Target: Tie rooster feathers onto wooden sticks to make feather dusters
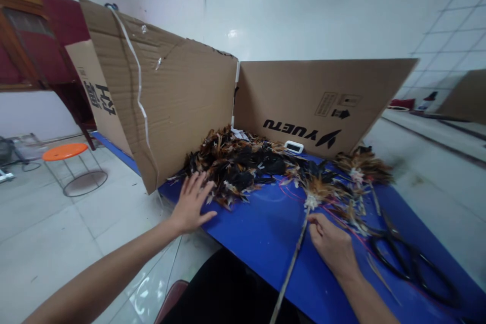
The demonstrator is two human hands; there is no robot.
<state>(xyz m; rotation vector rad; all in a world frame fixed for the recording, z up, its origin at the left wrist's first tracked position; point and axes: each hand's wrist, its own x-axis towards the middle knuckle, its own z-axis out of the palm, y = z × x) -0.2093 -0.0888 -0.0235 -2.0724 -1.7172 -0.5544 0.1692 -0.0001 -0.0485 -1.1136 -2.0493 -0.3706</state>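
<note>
My left hand [191, 203] is open with fingers spread, reaching to the near edge of a pile of black, brown and orange feathers [239, 164] on a blue table [266, 233]. My right hand [329, 243] pinches a thin wooden stick [290, 268] just below a tuft of feathers [317, 190] bound at its top. The stick slants down toward me, past the table's front edge. A red thread [343, 223] runs over the table beside that hand.
Large black scissors [412, 263] lie at the right. A second feathered stick [362, 167] lies behind them. Cardboard sheets [182, 91] stand as walls at the left and back. A small white device [294, 147] sits by the back wall. An orange stool [66, 154] stands on the floor at left.
</note>
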